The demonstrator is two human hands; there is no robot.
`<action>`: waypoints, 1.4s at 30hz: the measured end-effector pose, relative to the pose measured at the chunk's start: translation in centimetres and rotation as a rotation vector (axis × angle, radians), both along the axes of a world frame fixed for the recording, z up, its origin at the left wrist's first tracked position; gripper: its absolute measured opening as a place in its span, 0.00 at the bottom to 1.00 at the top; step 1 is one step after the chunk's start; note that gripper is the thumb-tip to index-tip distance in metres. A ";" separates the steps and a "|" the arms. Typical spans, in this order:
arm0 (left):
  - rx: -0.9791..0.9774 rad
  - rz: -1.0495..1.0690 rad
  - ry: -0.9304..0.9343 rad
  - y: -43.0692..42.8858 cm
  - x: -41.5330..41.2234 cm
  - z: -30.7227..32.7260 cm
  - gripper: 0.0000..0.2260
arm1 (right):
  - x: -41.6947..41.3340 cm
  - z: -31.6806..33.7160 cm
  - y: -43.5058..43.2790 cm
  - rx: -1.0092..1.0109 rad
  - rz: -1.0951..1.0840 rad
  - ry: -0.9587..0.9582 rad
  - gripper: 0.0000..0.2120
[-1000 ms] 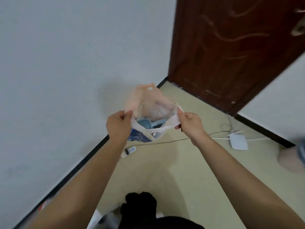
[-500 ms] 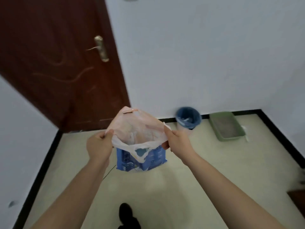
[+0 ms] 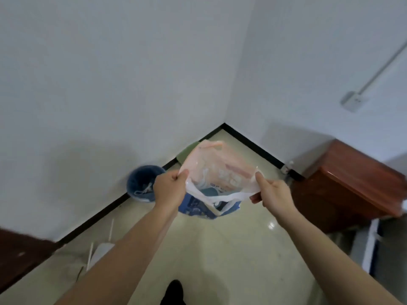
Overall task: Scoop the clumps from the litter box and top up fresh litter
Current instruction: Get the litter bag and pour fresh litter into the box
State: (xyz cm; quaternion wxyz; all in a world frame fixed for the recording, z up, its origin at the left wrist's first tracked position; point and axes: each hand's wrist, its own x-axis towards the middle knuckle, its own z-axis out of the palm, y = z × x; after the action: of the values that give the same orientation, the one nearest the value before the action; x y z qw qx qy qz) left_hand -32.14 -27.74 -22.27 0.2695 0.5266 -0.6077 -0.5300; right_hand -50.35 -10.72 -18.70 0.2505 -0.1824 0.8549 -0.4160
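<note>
Pinkish thin-film plastic bag (image 3: 217,170) was held up over the floor (image 3: 242,249), mouth stretched open between both hands. Left hand (image 3: 169,188): fingers curled, pinching the left rim. Right hand (image 3: 272,193): thumb and fingers pinching the right rim. Same grips as half a second earlier, mouth pulled a bit wider.

Inside: blue printed litter pack (image 3: 193,209) hanging low in the bag. A teal shape (image 3: 209,191) sat above it, possibly the scoop, too blurred to confirm.

Main change was the view. One second earlier it faced the brown door. By this frame it had swung on to the far corner, and the door (image 3: 22,249) had slid to the near-left edge. Blue bin (image 3: 143,183) sat against the left wall (image 3: 88,84), larger in frame than half a second earlier and just left of the left hand. Green litter box (image 3: 187,154) was in the far corner beyond it, mostly hidden behind the raised bag, only one edge showing. Wooden cabinet (image 3: 352,188) at right, white router (image 3: 101,252) on the floor near left.

Read: the person had turned and closed on the box with supplies in hand. Nothing scooped or poured yet. Likely next: set the bag down near the box and take out the scoop. Risk: thin film tearing under the pack's weight.
</note>
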 end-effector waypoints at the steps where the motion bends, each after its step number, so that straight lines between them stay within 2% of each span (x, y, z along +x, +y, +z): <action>1: -0.021 -0.053 -0.003 -1.4 -2.4 0.5 0.20 | -1.6 0.4 -0.5 0.001 -0.043 0.013 0.29; 3: -0.059 -0.140 -0.010 -3.7 -7.0 1.1 0.22 | -4.6 0.6 -1.4 -0.017 -0.123 0.007 0.28; 7: -0.048 -0.208 -0.023 -6.7 -16.6 0.4 0.17 | -11.2 -1.5 -3.2 -0.072 -0.259 -0.040 0.28; 11: -0.026 -0.254 -0.078 -8.3 -26.2 -3.2 0.17 | -18.7 -5.4 -5.0 -0.050 -0.306 -0.114 0.30; 13: -0.043 -0.288 -0.171 -8.4 -30.3 -6.3 0.15 | -22.6 -8.8 -5.7 -0.053 -0.302 -0.141 0.31; 16: -0.017 -0.262 -0.293 -9.5 -35.9 -11.8 0.17 | -28.6 -15.6 -7.3 -0.008 -0.258 -0.178 0.32; 20: 0.052 -0.219 -0.404 -11.0 -42.0 -21.2 0.16 | -34.8 -24.7 -9.3 0.134 -0.226 -0.267 0.28; 23: 0.129 -0.187 -0.433 -12.2 -45.5 -27.9 0.17 | -39.0 -31.0 -10.9 0.172 -0.202 -0.310 0.29; 27: 0.157 -0.272 -0.458 -13.8 -49.6 -36.4 0.18 | -43.3 -39.8 -12.4 0.225 -0.286 -0.314 0.30; 35: 0.026 -0.360 -0.517 -18.5 -55.3 -53.3 0.18 | -47.3 -56.4 -15.8 0.305 -0.339 -0.283 0.27; 38: 0.078 -0.450 -0.581 -19.2 -54.9 -60.2 0.13 | -46.7 -63.2 -16.0 0.394 -0.312 -0.326 0.25; 42: 0.151 -0.430 -0.497 -19.6 -54.5 -65.0 0.08 | -46.3 -68.7 -15.4 0.417 -0.435 -0.251 0.19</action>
State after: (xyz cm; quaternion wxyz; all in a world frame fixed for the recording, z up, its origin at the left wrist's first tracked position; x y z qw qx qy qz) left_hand -86.65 -47.35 -87.23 -0.0446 0.5180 -0.7109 -0.4736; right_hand -96.66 -26.10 -87.43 0.2913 0.1127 0.9030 -0.2952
